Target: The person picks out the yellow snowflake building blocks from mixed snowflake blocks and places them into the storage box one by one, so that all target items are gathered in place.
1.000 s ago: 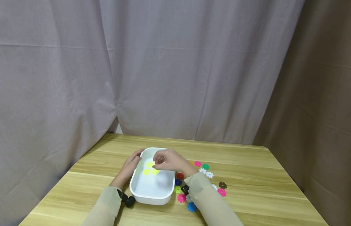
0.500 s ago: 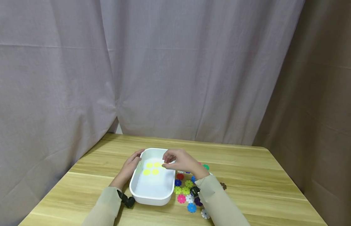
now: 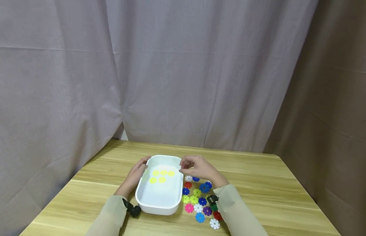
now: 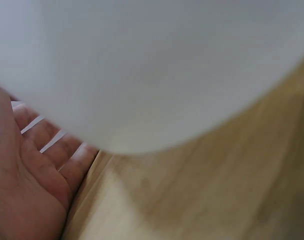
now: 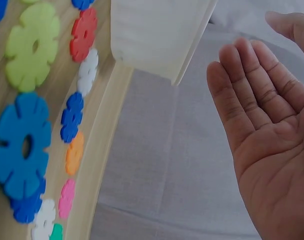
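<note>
Right hand, thumb apart and empty, withdraws to 2 o'clock, uncovering 5 round yellow plastic discs in the white rectangular tray; left hand grips 10 o'clock.

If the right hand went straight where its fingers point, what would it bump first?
Probably the white tray, on its right side, though the right hand might pass over it; height is hard to judge.

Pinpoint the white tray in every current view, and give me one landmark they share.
Head: white tray low, just left of centre.
Left wrist: white tray, blurred, filling most of the upper part.
Right wrist: white tray at top middle, cut off by the top edge.
Shared landmark: wooden table.
</note>
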Tool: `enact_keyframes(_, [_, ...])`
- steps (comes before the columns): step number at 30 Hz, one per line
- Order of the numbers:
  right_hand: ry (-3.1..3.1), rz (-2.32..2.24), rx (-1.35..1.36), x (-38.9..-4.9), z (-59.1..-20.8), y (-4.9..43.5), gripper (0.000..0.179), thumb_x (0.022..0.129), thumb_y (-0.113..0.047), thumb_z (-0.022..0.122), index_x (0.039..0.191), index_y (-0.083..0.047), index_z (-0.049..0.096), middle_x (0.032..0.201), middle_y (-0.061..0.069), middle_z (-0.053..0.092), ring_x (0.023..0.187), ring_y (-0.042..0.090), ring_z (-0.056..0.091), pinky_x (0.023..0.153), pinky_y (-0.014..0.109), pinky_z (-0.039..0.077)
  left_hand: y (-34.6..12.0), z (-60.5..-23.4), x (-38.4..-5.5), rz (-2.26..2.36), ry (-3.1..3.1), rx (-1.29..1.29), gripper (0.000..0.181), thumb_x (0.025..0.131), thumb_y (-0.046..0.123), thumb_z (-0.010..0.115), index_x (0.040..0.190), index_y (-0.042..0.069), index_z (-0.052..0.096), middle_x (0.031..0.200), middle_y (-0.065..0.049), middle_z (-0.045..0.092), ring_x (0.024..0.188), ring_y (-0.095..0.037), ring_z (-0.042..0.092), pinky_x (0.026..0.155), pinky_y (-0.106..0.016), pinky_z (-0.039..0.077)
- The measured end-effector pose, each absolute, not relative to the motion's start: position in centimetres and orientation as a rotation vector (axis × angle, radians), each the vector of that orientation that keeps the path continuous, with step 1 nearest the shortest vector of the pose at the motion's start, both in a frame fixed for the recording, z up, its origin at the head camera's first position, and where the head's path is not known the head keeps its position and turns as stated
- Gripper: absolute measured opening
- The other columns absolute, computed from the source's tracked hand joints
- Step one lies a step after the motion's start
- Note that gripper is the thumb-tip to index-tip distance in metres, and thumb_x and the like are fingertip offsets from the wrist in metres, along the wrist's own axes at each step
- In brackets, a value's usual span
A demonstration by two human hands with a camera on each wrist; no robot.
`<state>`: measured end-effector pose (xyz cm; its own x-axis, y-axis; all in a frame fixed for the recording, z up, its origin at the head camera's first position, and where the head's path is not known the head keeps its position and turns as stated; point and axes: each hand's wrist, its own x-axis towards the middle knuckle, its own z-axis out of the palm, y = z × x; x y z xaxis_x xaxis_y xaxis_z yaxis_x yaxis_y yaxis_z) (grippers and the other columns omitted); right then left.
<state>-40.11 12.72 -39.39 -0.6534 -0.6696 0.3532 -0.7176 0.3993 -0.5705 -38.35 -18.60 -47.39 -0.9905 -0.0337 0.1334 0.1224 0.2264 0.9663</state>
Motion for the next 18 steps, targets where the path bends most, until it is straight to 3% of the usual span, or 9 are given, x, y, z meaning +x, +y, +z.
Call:
enact_keyframes(12, [-2.563,1.104,1.286,-40.5,-39.5,14.4,0.021,0.09,-0.019,0.075,0.107,-0.006,0.071,0.092,-0.008,0.07,0.086,0.011,0.066,0.081,0.031,0.059,-18.5,-47.3,-38.4,-1.867,-2.367,-0.074,0.048,0.103,0.025,0.042,0.15,0.022,0.048,0.157,-0.01,0.04,0.144,-0.035,0.036,0.118,-0.055,0.028])
enact_keyframes(18, [-2.572,1.098,1.263,-40.7,-39.8,15.2,0.018,0.09,-0.02,0.075,0.105,-0.011,0.071,0.092,-0.009,0.07,0.086,0.009,0.067,0.08,0.031,0.059,-18.5,-47.4,-38.4,-1.893,-2.356,-0.064,0.048,0.102,0.026,0.043,0.15,0.022,0.048,0.157,-0.01,0.041,0.144,-0.034,0.037,0.117,-0.054,0.031])
